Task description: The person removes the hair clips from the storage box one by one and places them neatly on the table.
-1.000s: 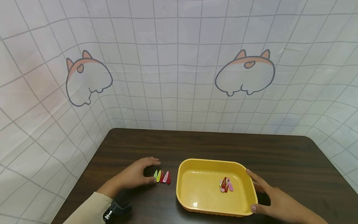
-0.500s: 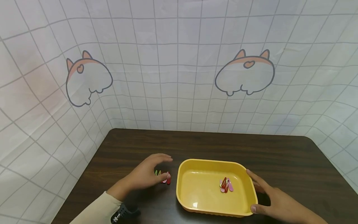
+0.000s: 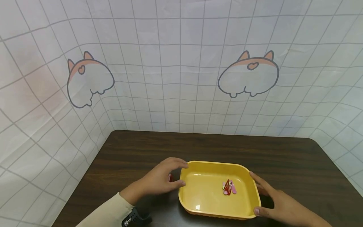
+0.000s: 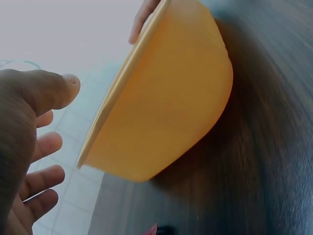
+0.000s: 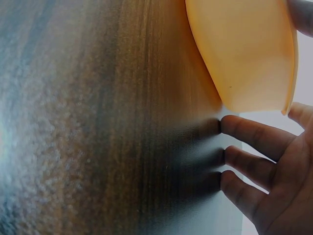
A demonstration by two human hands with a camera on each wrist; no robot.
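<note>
Screened workspace, gridded sheet [image 3: 170, 75], dark table [image 3: 215, 148]

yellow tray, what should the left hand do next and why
Probably ease the left hand onto the left end of the yellow tray: the left wrist view shows a gap between them, while the right hand touches the right end.
</note>
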